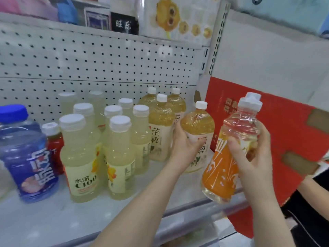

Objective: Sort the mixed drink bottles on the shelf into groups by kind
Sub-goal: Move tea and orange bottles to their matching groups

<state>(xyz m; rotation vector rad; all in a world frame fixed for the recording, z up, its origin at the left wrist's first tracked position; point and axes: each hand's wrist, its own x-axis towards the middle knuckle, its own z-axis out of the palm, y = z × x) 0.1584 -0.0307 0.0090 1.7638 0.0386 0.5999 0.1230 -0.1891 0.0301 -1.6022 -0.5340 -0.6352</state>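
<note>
Mid-sort: gripping tea bottle (197,125) in left hand (185,142) right of centre, orange-labelled bottle (229,157) in right hand (251,157) far right; next, likely seating tea beside matching trio (161,122).

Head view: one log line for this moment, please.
left hand: grips tea bottle beside tea group | right hand: holds orange-label bottle, tilted | lemon group: standing left of tea

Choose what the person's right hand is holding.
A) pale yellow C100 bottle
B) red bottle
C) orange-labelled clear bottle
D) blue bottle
C: the right hand curls round the orange-labelled clear bottle; the left hand holds a tea bottle.
</note>
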